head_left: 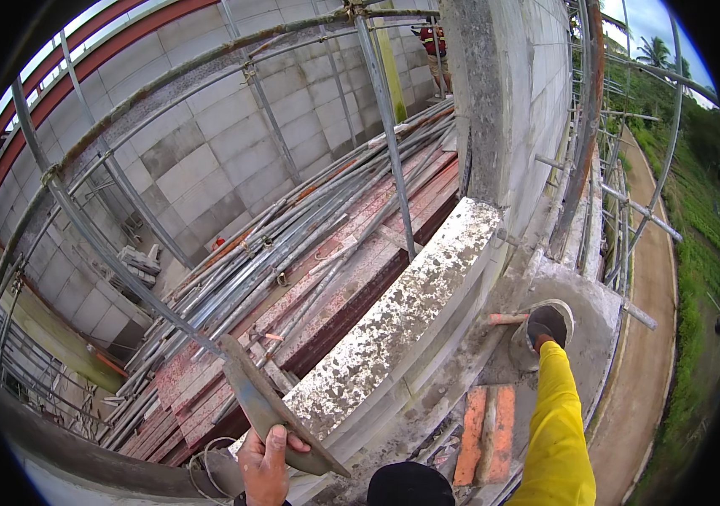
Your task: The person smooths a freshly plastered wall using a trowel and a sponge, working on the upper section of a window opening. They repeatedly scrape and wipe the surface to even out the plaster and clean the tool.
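My left hand [267, 465] grips the edge of a long, flat grey board [271, 409], its thumb on top. The board slants across the near end of a white, flaking wall ledge [411, 312]. My right arm, in a yellow sleeve [558, 430], reaches to a mortar-stained bucket [526, 356]. My right hand [543, 340] is inside the bucket mouth, its fingers hidden. Against the bucket's left side shows an orange-brown handle [507, 319], its other end out of sight. Nearer me lies an orange block with a grey strip down its middle [470, 434].
Metal scaffold poles [389, 126] rise left of the ledge. Loose pipes [267, 244] lie on reddish planks [183, 379] below. A concrete column [482, 101] stands ahead. Right, beyond the platform edge, a dirt road [642, 337] runs far below. Another person [434, 46] stands far back.
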A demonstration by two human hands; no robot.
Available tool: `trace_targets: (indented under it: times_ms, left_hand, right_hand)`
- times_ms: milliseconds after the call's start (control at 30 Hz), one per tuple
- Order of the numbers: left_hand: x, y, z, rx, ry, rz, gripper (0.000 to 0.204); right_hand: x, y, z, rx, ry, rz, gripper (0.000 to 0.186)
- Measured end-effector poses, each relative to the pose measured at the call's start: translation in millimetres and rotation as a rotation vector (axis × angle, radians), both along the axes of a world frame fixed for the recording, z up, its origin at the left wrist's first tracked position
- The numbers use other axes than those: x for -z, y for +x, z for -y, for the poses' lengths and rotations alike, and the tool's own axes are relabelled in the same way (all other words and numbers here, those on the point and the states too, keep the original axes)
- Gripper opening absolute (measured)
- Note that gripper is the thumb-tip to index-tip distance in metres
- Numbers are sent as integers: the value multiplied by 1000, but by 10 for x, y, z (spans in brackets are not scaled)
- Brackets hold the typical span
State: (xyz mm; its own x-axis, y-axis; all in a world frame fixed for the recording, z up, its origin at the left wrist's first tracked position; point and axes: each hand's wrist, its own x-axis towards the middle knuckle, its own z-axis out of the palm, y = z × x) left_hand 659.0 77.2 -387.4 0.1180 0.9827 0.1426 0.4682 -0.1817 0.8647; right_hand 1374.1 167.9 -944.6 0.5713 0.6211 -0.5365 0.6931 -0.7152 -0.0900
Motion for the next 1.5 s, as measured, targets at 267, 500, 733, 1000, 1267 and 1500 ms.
trace_targets:
  times_ms: [267,500,733,1000,1267,1500]
  left_hand:
    - [168,-177,-117,-61,-131,51,27]
    - [579,-211,-229,-136,-278,374,29]
    - [1188,-312,-390,-152,-399,524,35]
    - [1593,-285,-525,-100,-665,1167,26]
    - [2080,-490,-739,121,-923,1515,37]
    - [1832,-426,-893,-49,-673,916,17]
  right_hand:
    - [351,240,201,186,226,63,37]
    - [-1008,-404,316,201,372,64,41]
    - [-2402,-1057,626,182,787,213,42]
    - [-3751,-3267,446,52,1183,-878,35]
    - [-4828,-5587,230,-392,1156,-1069,51]
    - [-5015,-5903,119,-118,1248,-1231,67]
